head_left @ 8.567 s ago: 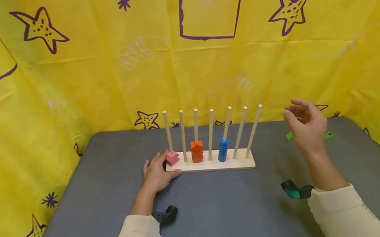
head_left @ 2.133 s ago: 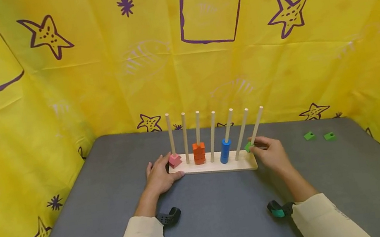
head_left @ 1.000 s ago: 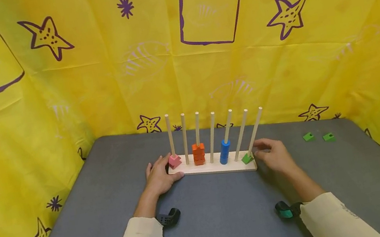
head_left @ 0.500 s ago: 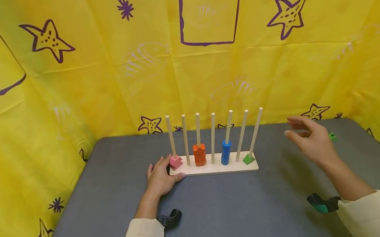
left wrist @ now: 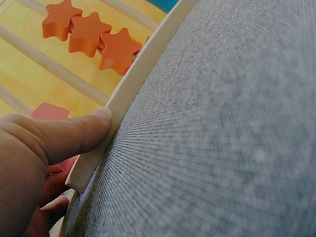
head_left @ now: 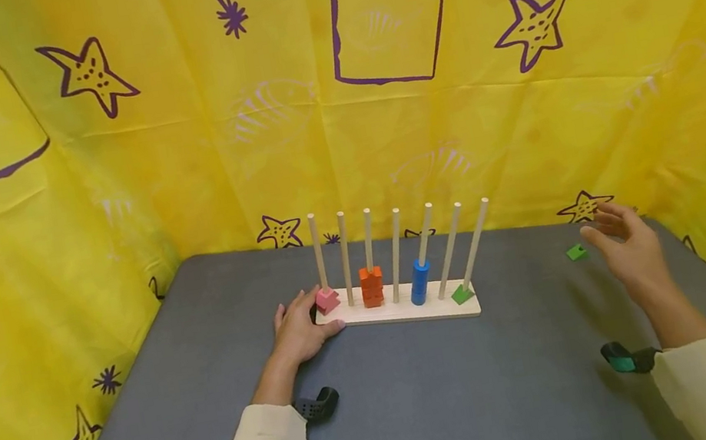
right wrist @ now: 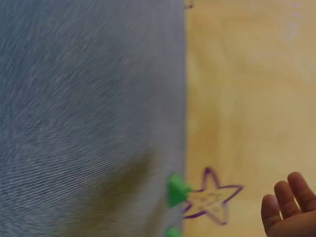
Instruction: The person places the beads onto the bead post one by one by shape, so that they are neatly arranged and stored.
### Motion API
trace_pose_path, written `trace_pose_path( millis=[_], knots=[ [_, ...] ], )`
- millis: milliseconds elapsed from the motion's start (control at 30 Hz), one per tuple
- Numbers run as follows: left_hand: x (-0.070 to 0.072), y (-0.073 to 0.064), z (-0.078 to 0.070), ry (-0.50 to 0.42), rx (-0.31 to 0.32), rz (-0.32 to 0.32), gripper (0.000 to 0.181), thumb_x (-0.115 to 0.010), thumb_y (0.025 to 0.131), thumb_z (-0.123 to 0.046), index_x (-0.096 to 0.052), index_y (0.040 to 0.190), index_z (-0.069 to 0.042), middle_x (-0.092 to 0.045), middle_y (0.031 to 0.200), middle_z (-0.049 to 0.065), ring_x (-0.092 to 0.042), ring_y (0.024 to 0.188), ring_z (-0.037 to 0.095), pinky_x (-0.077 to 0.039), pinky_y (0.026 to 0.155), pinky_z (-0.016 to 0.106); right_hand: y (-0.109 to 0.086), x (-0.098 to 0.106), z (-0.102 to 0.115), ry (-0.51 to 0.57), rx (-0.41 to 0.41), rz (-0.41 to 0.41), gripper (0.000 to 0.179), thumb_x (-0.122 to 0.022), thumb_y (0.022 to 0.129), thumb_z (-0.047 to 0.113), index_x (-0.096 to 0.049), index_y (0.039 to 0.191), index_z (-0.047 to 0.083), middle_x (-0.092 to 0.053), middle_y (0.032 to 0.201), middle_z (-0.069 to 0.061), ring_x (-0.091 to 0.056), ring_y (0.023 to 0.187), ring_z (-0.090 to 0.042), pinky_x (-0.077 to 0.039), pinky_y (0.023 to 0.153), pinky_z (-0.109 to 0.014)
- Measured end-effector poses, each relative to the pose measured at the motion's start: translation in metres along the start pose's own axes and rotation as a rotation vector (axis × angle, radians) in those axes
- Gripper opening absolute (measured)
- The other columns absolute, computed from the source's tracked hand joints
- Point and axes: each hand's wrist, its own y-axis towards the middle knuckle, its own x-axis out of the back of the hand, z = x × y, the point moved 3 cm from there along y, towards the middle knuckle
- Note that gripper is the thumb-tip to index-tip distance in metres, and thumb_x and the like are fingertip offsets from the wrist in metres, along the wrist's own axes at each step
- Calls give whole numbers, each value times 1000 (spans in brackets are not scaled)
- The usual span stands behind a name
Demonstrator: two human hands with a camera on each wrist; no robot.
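My left hand (head_left: 297, 330) grips the left end of a wooden stacking peg board (head_left: 411, 314), its thumb along the front edge. Upright pegs stand in a row on the base. Pink blocks (head_left: 328, 301) sit low on the leftmost peg, and orange stars (left wrist: 89, 34) are stacked on the third. Blue rings (head_left: 420, 283) fill the lower part of another peg. A green block (head_left: 463, 295) lies tilted at the foot of the rightmost peg. My right hand (head_left: 631, 255) hovers at the far right, holding nothing, beside a loose green block (head_left: 577, 252). The right wrist view shows part of a second loose green block (right wrist: 173, 232).
A grey cloth-covered table (head_left: 412, 405) carries everything. Yellow printed curtains (head_left: 408, 133) enclose its back and sides. Each wrist wears a dark strap, such as the right wrist strap (head_left: 628, 358).
My right hand has put a green block onto the rightmost peg, let go, and moved away right over the loose green blocks. My left hand has stayed on the board's left end.
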Motion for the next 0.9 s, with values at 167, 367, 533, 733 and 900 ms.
trace_pose_path(
  millis=[167,367,533,733,900],
  knots=[
    [1,0,1,-5,1,-8,82,-81,79,-31,-42,145,-1,-43,144,21,-26,140,33,3,111,53,15,-9,-22,27,-76,96,79,-51,96,50,-17,155,11,-25,152,-25,-28,133,-47,-34,96,-63],
    [1,0,2,7,5,-6,83,-81,79,-31,-41,145,-1,-42,144,22,-26,140,33,2,111,53,29,-13,-46,-6,-112,155,83,-50,97,48,-11,154,4,-15,153,-30,-21,134,-52,-30,96,-68],
    [1,0,0,-5,-2,-6,82,-81,79,-31,-42,145,-2,-43,144,21,-26,140,33,2,111,52,34,-17,-61,-75,-143,223,83,-49,98,45,-6,153,0,-10,154,-31,-20,132,-56,-29,95,-70],
    [0,0,0,-6,-3,-4,82,-81,79,-31,-42,145,-2,-43,144,21,-26,140,33,2,111,52,38,-19,-70,-145,-158,305,89,-52,97,45,1,153,0,-5,153,-32,-16,131,-58,-24,97,-70],
    [-1,0,0,-9,0,-3,82,-81,79,-30,-42,145,-1,-43,144,20,-25,140,33,3,111,53,40,-20,-75,-167,-158,338,89,-53,97,43,2,152,-1,-6,153,-33,-15,132,-58,-24,99,-69]
  ],
)
